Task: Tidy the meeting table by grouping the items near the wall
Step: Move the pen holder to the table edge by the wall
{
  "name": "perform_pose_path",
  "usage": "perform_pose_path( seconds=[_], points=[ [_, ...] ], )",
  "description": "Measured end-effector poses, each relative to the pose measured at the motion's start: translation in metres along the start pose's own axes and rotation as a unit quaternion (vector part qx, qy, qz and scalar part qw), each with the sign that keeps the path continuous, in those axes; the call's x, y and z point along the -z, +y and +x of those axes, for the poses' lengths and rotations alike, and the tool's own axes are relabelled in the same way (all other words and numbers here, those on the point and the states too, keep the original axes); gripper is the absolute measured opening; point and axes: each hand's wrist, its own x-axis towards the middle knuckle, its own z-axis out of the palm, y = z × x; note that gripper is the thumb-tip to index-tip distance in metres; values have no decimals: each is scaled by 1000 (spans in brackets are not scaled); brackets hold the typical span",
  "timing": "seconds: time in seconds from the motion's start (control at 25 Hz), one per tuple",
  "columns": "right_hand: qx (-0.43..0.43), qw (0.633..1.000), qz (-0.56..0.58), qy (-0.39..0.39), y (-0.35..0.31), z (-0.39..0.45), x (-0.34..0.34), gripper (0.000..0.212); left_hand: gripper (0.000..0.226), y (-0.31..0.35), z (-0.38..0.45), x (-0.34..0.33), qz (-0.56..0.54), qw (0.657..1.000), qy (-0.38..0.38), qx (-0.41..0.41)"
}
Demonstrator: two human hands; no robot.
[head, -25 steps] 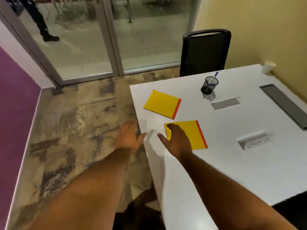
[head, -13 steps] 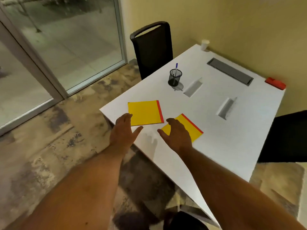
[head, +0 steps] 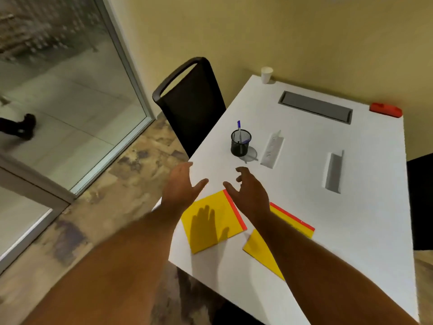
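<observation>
Two bare hands hover over the near end of a white table point(head: 365, 207), both empty with fingers spread. The left hand point(head: 181, 186) hangs flat over the table's left edge; the right hand point(head: 249, 192) is just beside it, fingers slightly curled.

Going left to right: one black chair point(head: 189, 102) stands at the table's left side. Two yellow pads with red spines lie near the front edge. The left pad point(head: 212, 221) lies below the left hand and carries that hand's shadow. The right pad point(head: 262, 249) is partly hidden under the right forearm.

One black mesh cup point(head: 240, 143) stands mid-table holding one blue pen point(head: 239, 127). One white paper cup point(head: 266, 75) stands at the far left corner by the wall point(head: 304, 38). Two folded white name cards lie flat, the left card point(head: 272, 148) near the mesh cup, the right card point(head: 334, 171) well apart from it; any writing on them is too blurred to read. One grey cable hatch point(head: 316, 110) is set into the far end. One red object point(head: 386, 109) lies at the far right corner.
</observation>
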Motion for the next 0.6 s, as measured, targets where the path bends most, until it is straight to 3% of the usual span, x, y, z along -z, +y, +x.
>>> perform_pose_path(
  seconds=[0.12, 0.24, 0.4, 0.6],
  points=[
    [-37, 999, -2, 9, -9, 37, -13, 63, 70, -6, 45, 0, -41, 998, -23, 29],
    [-97, 995, 15, 18, -18, 75, -41, 57, 67, -22, 88, -15, -104, 992, -69, 3],
    [-196, 974, 45, 102, -35, 133, -96, 47, 68, -60, 174, -49, -183, 971, -153, -30],
    [-306, 929, 68, 197, -74, 158, -133, 45, 64, -87, 251, -63, -177, 942, -263, -107]
  ],
)
